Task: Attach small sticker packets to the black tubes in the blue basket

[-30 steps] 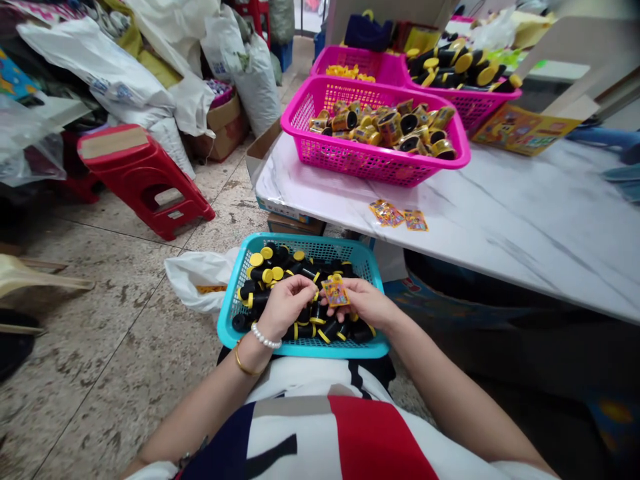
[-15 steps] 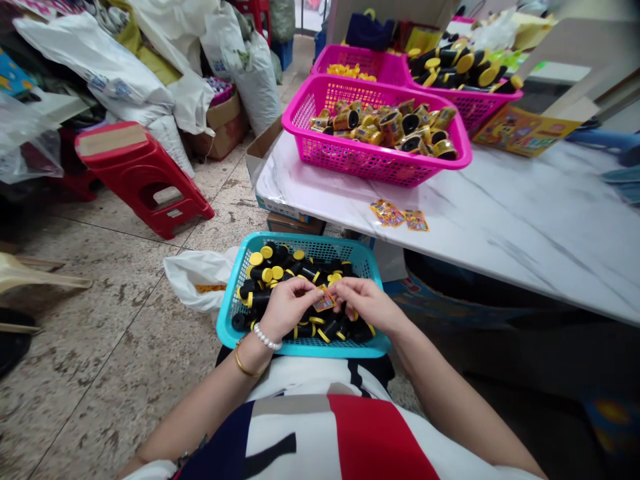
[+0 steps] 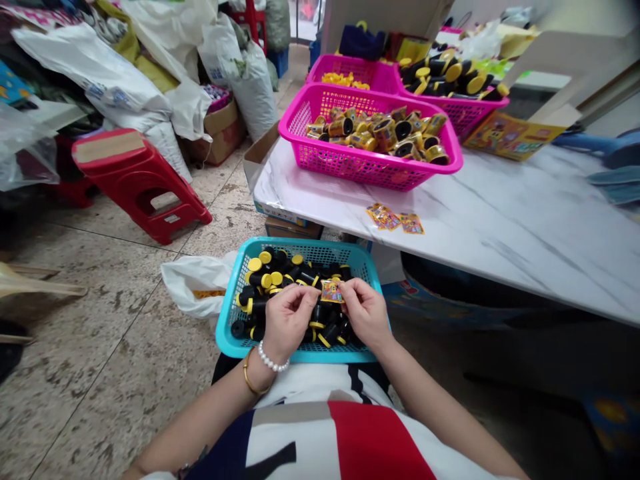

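Observation:
A small orange printed label (image 3: 332, 291) is stretched flat between my two hands above a turquoise basket (image 3: 226, 303). My right hand (image 3: 367, 312) pinches its right edge between thumb and finger. My left hand (image 3: 290, 317), with a pearl bracelet and a gold bangle at the wrist, is closed in a pinch at the label's left edge. Below them, black canisters (image 3: 257, 305) with yellow lids (image 3: 255, 265) fill the basket, which rests on my lap. My hands hide part of the canisters.
More labels (image 3: 384, 217) lie near the edge of the marbled table (image 3: 500, 220). On it, a pink basket (image 3: 370, 175) holds gold-wrapped canisters, with further pink baskets behind. A red stool (image 3: 143, 183) and a white bag (image 3: 197, 283) are at left.
My hands have moved slightly apart. The label has shifted a little up and right and now faces up flat between them; my left hand has turned knuckles-up.

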Available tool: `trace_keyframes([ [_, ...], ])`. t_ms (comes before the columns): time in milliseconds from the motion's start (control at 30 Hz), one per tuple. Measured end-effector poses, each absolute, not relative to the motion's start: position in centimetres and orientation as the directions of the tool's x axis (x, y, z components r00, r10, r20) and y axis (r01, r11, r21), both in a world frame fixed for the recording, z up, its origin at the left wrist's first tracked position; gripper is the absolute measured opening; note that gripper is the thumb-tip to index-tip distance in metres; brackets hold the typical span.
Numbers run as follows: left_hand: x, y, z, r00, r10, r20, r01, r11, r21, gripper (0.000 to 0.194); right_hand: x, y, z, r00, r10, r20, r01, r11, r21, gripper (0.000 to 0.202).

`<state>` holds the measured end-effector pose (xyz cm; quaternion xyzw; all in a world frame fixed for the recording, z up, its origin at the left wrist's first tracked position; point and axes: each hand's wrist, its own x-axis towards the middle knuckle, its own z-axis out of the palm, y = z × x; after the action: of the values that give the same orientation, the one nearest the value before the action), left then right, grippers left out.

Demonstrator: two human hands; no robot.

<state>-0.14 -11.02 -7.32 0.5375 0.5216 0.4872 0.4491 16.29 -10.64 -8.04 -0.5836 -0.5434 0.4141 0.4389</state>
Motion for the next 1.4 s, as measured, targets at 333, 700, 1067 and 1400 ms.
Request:
trace_keyframes([
  [333, -0.6, -10.4, -6.9, -0.031, 0.998, 0.057, 0.091, -0.054, 0.994, 0.026, 16.2, -11.1, -8.6, 0.014, 0.982, 0.189, 0.511, 0.156, -0.846, 0.029],
  [700, -0.5, -10.0, -7.9, 0.011, 0.995, -0.096, -0.036, 0.096, 0.995, 0.013, 15.3, -11.3, -8.1, -0.097, 0.929, 0.357, 0.559, 0.348, -0.753, 0.02],
  [1067, -0.8, -9.7, -7.6, 0.117, 0.935, -0.335, -0.133, 0.349, 0.928, 0.022, 16.6, -9.9, -7.5, -0.196, 0.934, 0.299, 0.572, 0.356, -0.739, 0.024],
  [1400, -1.1, -9.0, -7.9, 0.297, 0.814, -0.499, -0.266, 0.572, 0.776, 0.025, 20.6, -2.7, -7.9, -0.579, 0.785, -0.22, 0.803, 0.503, -0.319, 0.04],
])
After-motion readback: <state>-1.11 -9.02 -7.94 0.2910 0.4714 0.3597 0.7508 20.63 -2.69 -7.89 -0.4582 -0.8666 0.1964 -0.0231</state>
